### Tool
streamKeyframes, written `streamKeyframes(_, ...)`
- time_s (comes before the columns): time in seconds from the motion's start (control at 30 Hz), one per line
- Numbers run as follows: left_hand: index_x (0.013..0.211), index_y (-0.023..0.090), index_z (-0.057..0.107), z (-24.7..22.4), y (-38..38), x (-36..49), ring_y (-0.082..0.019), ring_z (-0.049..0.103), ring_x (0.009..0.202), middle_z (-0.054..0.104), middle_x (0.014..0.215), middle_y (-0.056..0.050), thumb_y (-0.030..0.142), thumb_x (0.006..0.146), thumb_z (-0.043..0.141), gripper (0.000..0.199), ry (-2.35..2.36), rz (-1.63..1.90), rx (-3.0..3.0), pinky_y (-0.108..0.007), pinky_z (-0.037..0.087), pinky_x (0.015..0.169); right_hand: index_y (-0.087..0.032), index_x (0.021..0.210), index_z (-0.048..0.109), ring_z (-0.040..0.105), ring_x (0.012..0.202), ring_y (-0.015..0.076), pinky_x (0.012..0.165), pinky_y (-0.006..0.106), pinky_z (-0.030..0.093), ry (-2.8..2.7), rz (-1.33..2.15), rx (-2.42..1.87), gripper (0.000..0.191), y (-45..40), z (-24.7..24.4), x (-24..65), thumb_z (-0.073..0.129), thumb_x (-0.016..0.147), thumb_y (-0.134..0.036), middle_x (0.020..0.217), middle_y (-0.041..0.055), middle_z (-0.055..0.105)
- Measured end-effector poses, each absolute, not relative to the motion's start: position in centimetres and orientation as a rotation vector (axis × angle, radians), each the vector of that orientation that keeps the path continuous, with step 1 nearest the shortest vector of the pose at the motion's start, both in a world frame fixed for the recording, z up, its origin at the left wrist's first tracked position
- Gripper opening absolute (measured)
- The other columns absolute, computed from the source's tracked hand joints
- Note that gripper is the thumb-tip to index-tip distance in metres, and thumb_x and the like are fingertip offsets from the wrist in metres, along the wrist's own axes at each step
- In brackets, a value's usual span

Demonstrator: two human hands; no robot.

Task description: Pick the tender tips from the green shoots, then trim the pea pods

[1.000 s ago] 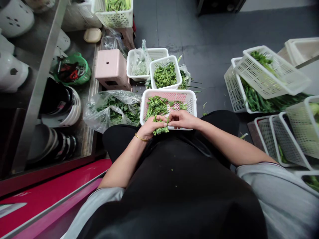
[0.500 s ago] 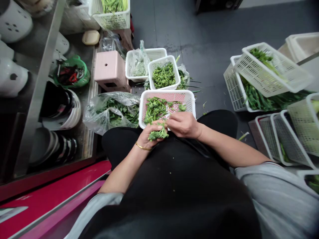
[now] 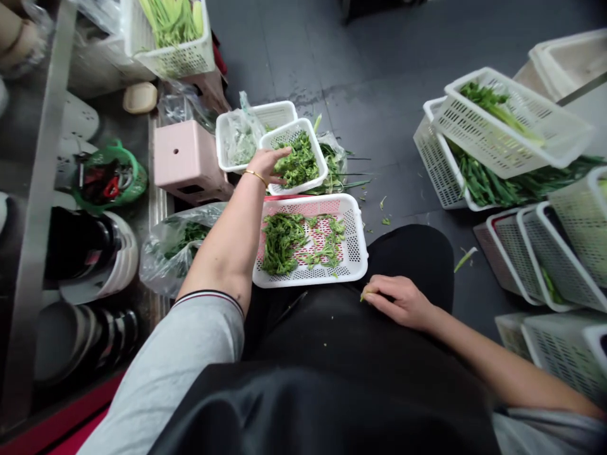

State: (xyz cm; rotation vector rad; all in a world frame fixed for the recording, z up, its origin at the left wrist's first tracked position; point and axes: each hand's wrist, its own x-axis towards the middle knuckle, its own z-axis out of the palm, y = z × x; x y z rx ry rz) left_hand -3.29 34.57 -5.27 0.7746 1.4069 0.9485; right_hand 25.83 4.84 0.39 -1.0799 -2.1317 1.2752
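Observation:
My left hand [image 3: 271, 165], with a gold bracelet at the wrist, is stretched over the left side of a small white basket [image 3: 318, 146] full of green florets [image 3: 302, 161]. Its fingers are apart, and nothing shows in its grasp. A larger white basket [image 3: 356, 256] sits at my lap, holding a heap of greens [image 3: 283, 243] at its left and loose bits [image 3: 332, 240] at its right. Right of that basket, my right hand [image 3: 396, 299] is closed in a pinch on a small green piece [image 3: 364, 294], above the black apron [image 3: 341, 341].
A pink stool [image 3: 183, 148] and a bag of leaves [image 3: 177, 243] stand to the left, beside a metal shelf [image 3: 38, 170] with a green basket [image 3: 111, 180]. White crates [image 3: 509, 126] of greens are stacked at the right. Scraps [image 3: 385, 221] lie on the floor.
My left hand has let go of the floret and reached forward to the small basket, fingers spread. My right hand has moved away from it, toward the right thigh. The view has shifted.

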Motion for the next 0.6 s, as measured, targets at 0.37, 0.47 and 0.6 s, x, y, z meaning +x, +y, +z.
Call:
streamKeyframes(0.37,0.087,0.014,0.065,-1.2,20.6,-8.0,-0.016,0.065,0.065,0.067,0.074,-0.007,0.034,0.069,0.071,0.028,1.368,1.073,0.913,-0.026,0.053,0.057,-0.023,0.108,0.065,0.062,0.076,0.0135,0.063,0.023,0.043,-2.856,1.122,-1.218,0.034,4.6,-1.7,26.4,0.043,0.084,-0.01,0.111,0.0095,0.062)
streamKeyframes(0.47,0.086,0.011,0.067,-0.4,13.7,-8.7,-0.012,0.062,0.055,0.063,0.063,-0.003,0.033,0.07,0.071,0.028,1.333,1.111,0.882,-0.025,0.054,0.057,-0.027,0.107,0.068,0.063,0.073,0.0141,0.061,0.023,0.04,-3.022,1.163,-1.176,0.032,6.6,0.8,26.1,0.049,0.083,-0.017,0.105,0.0057,0.067)
streamKeyframes(0.6,0.116,0.017,0.061,-0.4,7.9,-8.0,-0.018,0.068,0.075,0.067,0.094,-0.008,0.031,0.068,0.074,0.052,1.23,1.02,0.79,-0.025,0.055,0.054,-0.023,0.09,0.072,0.061,0.068,0.0144,0.059,0.023,0.038,-3.079,1.18,-1.25,0.027,11.1,3.0,23.7,0.05,0.088,-0.038,0.079,0.0036,0.07)
